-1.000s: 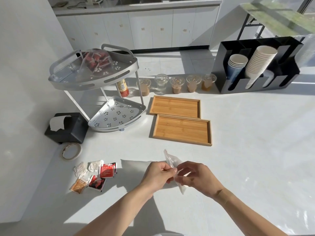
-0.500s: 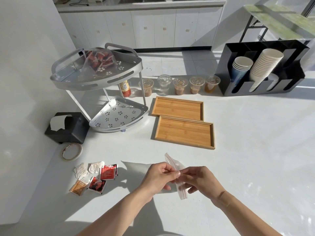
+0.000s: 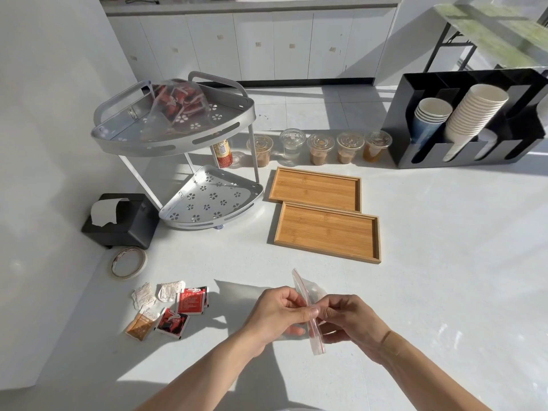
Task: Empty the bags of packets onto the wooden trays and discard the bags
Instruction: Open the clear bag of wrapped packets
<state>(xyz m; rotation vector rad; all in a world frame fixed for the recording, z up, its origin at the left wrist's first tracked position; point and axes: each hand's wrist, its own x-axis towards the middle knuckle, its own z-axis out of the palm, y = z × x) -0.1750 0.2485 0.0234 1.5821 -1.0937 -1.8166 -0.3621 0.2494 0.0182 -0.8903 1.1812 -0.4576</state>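
Observation:
A small clear zip bag with a red seal strip is held upright over the white counter near me. My left hand pinches its seal edge from the left, and my right hand pinches it from the right. Nothing shows inside the bag. Two bare wooden trays, the far tray and the near tray, lie side by side beyond my hands. Several loose packets, red, white and orange, lie on the counter to the left. A second clear bag of red packets sits on the top shelf of the metal rack.
A black tissue box and a tape roll sit at the left. Several lidded plastic cups and a can line the back. A black holder with paper cups stands at the back right.
Both hands have kept their pinch on the zip bag; its red seal edge has turned further down toward me between my fingers.

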